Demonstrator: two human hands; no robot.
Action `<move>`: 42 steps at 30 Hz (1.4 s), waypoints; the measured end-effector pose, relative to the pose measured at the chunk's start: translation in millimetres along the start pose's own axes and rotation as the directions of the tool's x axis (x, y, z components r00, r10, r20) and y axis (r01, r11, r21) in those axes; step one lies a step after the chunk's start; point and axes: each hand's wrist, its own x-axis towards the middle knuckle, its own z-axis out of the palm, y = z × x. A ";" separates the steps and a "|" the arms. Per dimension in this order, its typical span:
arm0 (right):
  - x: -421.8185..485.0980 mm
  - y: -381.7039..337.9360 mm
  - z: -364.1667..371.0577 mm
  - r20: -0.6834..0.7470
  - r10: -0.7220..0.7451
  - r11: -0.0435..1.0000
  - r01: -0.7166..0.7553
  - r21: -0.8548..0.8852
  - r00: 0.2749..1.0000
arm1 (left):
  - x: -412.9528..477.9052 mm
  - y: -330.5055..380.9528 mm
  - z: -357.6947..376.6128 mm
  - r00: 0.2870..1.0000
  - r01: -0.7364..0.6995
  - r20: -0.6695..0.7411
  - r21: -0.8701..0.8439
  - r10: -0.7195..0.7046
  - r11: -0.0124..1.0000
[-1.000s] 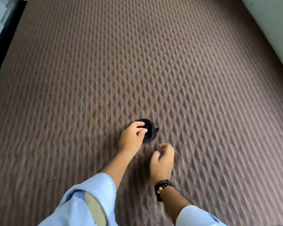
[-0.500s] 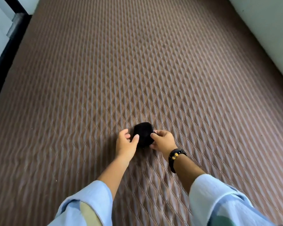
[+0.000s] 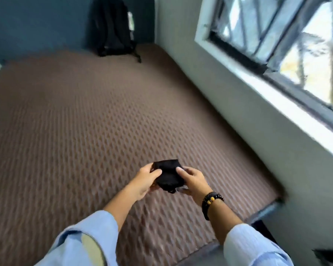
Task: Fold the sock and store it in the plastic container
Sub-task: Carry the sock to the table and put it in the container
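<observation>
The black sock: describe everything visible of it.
The black sock is a small, dark bundle of soft knit-looking fabric, folded compactly, with a loose bit hanging at its lower edge. It is held above the brown quilted mattress, pinched between the left hand and right hand, thumbs on top. Blur hides finer detail.

Whole frame motion-blurred; bed [image 3: 85,131] quilting smeared. Sock [image 3: 168,174] edges soft, fold layers unreadable; both sides covered by fingers of left hand [image 3: 145,179] and right hand [image 3: 194,182]. Both sleeves cut by bottom edge. Window [image 3: 277,45] cut by top and right edges. Backpack [image 3: 112,27] top cropped. Dark object [image 3: 329,256] at lower right corner unidentifiable.
</observation>
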 end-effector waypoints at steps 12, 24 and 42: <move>-335.6 -2.7 -222.0 -0.545 -0.108 0.975 0.196 0.105 0.831 | -238.5 27.9 282.9 0.766 -0.237 0.639 0.188 0.065 0.953; -609.3 114.5 -384.2 -0.856 0.132 0.953 0.175 0.249 0.500 | -453.6 -57.4 514.9 0.525 -0.435 0.846 0.364 -0.097 0.824; -683.4 239.7 -500.8 -0.916 0.062 0.761 -0.613 -0.214 0.397 | -571.4 -197.1 631.4 0.357 -0.854 0.932 0.298 -0.064 -0.426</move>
